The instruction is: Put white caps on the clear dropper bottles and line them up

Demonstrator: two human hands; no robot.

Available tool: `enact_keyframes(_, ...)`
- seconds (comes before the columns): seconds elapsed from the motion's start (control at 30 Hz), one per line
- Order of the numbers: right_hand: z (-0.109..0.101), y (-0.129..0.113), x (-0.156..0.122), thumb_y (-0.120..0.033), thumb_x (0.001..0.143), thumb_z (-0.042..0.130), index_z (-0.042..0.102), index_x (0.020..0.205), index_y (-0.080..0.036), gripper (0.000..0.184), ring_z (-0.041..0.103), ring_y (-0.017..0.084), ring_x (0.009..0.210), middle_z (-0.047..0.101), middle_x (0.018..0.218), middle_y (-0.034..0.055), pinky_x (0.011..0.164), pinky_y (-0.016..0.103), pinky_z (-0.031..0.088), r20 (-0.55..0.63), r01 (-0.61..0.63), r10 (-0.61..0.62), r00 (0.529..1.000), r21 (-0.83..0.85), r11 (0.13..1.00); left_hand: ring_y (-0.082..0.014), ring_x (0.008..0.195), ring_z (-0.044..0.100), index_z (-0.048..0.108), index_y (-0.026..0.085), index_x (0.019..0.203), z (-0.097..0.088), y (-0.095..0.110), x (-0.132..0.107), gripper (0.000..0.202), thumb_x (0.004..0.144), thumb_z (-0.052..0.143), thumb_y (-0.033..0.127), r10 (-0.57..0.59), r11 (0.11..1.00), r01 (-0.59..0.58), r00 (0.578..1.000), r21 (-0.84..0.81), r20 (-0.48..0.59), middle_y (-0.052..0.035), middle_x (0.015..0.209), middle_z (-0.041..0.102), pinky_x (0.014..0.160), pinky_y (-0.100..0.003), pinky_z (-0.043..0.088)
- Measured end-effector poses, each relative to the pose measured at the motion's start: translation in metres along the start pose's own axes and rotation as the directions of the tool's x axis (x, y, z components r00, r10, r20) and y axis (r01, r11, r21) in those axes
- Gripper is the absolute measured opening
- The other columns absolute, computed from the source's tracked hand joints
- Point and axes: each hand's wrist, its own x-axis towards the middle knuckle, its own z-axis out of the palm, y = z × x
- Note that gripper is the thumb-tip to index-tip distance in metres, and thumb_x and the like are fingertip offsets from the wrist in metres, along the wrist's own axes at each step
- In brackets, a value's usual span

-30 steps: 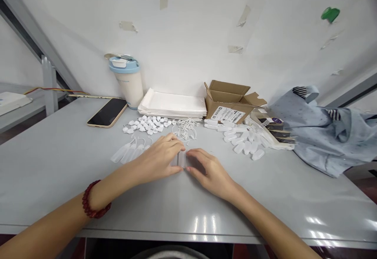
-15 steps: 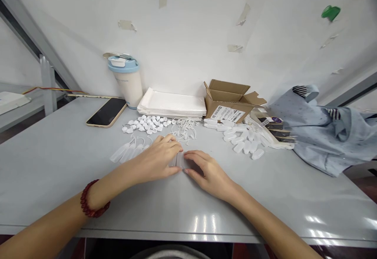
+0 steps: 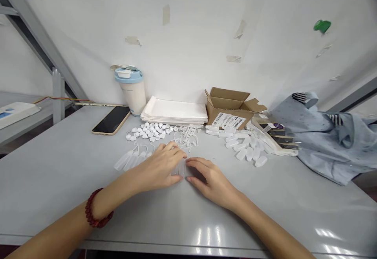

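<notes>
Left hand (image 3: 159, 168) and right hand (image 3: 212, 178): each grip is pinching one vial (image 3: 180, 168). Looped vials (image 3: 129, 158) are lying leftward, apparently done; bare vials (image 3: 247, 149) are waiting rightward.

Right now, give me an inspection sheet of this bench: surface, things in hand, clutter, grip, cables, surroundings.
Surface: grey table, glossy, with light reflections near the front edge.
Job's things: small clear piece between both hands; clear tubes to its left, more tubes to the right, white caps, white loops.
Clutter: phone, lidded cup, stack of white sheets, open cardboard box, blue cloth.
Grip: left hand and right hand both pinch the clear piece.
Cables: red and yellow wire at back left.
Surroundings: white wall with tape scraps.
</notes>
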Motion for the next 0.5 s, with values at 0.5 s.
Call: enact_keyframes(0.5, -0.003, 0.003, 0.0, -0.017, 0.086, 0.057, 0.061, 0.109, -0.019, 0.023, 0.063, 0.023, 0.104, 0.066, 0.115, 0.01, 0.092, 0.038, 0.05, -0.001, -0.029, 0.029, 1.0, 0.036, 0.999, -0.0242, 0.1, 0.055, 0.061, 0.013, 0.1, -0.001, -0.027, 0.008, 0.032, 0.093, 0.03, 0.013, -0.141, 0.99, 0.128, 0.94, -0.063, -0.31, -0.0104, 0.097, 0.066, 0.086, -0.042, 0.049)
